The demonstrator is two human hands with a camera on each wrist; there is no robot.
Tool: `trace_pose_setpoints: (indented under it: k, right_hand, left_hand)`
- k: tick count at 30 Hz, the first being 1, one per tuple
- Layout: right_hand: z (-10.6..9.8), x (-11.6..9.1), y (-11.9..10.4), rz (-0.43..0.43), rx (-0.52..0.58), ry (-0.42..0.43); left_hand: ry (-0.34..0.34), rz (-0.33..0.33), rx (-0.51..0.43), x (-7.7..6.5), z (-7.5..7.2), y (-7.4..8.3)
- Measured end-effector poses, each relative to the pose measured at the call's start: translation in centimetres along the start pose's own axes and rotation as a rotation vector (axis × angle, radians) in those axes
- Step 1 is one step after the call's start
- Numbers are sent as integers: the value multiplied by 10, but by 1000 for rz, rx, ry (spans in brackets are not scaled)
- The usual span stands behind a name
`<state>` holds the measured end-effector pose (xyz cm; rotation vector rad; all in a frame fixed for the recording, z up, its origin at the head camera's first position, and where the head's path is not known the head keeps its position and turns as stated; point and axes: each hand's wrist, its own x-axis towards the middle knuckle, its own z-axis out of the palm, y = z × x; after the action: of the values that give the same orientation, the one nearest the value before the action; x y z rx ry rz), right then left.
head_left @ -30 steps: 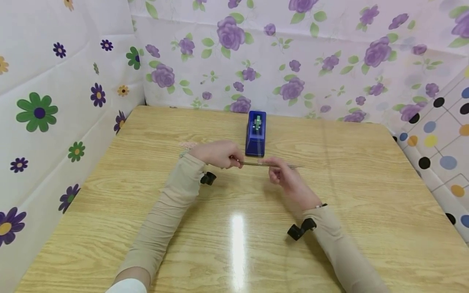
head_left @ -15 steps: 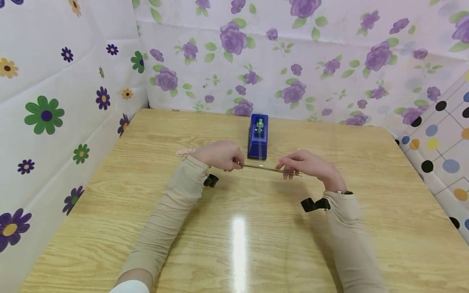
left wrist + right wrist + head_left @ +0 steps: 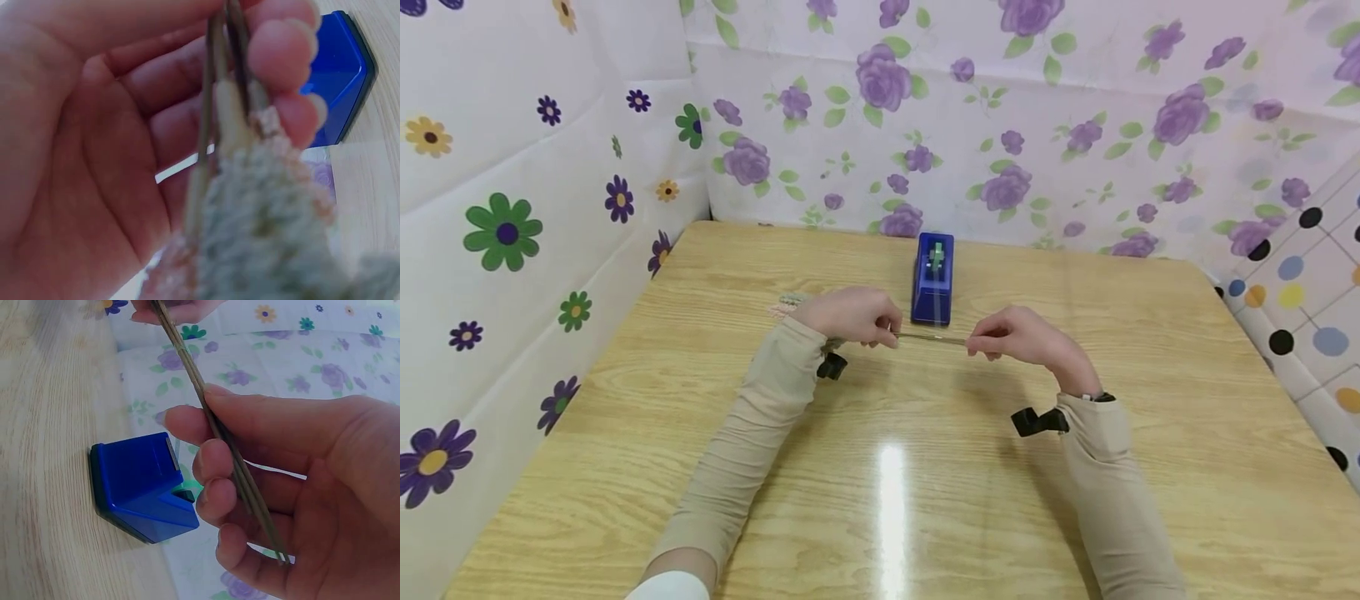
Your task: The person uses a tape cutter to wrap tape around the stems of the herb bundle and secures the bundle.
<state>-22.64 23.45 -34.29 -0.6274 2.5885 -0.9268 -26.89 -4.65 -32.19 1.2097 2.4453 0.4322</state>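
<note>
My left hand (image 3: pixel 856 317) grips a thin bunch of dried flower stems (image 3: pixel 928 337) just below the fluffy heads. In the left wrist view, the pale green and pink flower heads (image 3: pixel 269 219) hang by the palm, blurred and close. At the other end, my right hand (image 3: pixel 1026 337) pinches the stems between thumb and fingertips. Seen from the right wrist, the cut stem ends (image 3: pixel 281 556) reach across that palm. A small shiny spot shows on the stems between the hands; whether it is tape is unclear.
Just beyond the stems stands a blue tape dispenser (image 3: pixel 932 304) with a green hub, near the back of the wooden table (image 3: pixel 820 500). Flower-printed cloth (image 3: pixel 947 108) rises behind the table, and patterned cloth lines both sides.
My right hand has moved right along the stems, its wrist raised, from extended fingers to a pinch near their ends. My left hand keeps its grip in nearly the same place.
</note>
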Motion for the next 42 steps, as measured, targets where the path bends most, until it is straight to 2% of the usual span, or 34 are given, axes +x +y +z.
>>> trace_pose_setpoints:
  k: [6,15,23,27,35,42]
  right_hand:
    - [2,1,2,39,24,0]
    - [5,4,1,35,-15,21]
    - [6,3,2,24,24,-21]
    - [2,2,2,6,-5,-29]
    - [3,4,2,14,5,-18]
    - [8,6,5,22,-17,10]
  left_hand:
    - [9,12,-31,-1,-2,-4]
    - [65,15,23,2,3,-8]
    - [77,12,76,11,9,-11]
    - [88,12,75,13,10,-11]
    - [87,-31,43,11,8,-10]
    - [68,12,45,13,9,-12]
